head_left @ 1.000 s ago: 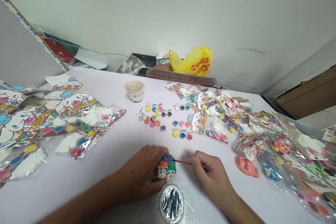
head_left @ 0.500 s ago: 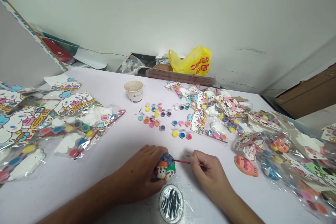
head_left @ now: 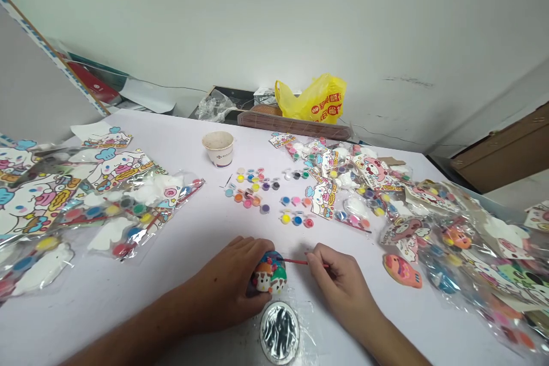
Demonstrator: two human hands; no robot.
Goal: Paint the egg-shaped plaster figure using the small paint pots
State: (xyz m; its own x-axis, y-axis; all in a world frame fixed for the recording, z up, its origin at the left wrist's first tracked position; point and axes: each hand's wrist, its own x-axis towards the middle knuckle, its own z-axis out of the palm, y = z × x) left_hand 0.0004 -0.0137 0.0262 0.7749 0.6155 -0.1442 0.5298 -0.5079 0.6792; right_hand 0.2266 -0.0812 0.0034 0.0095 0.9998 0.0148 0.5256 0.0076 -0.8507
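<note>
At the near middle of the white table, my left hand point(head_left: 234, 277) is wrapped round the left side of a small painted figurine point(head_left: 271, 275). Two white faces show on it, one under orange and one under green, with blue above. My right hand point(head_left: 338, 277) pinches a thin red paintbrush point(head_left: 295, 262), held nearly level. The brush tip meets the blue upper part of the figurine. Just below lies a round silver-rimmed disc point(head_left: 279, 333) in clear film. Beyond my hands stand several small open paint pots point(head_left: 297, 221) in strips.
A paper cup point(head_left: 218, 150) stands farther back. Bagged painting kits point(head_left: 124, 206) cover the left side, and more bagged kits point(head_left: 377, 183) fill the right. A painted orange-pink figurine point(head_left: 402, 271) lies right of my right hand. A yellow plastic bag point(head_left: 315, 100) sits behind the table.
The brush tip has shifted slightly left and up on the figurine, and my right hand has moved slightly with it. My left hand keeps its hold.
</note>
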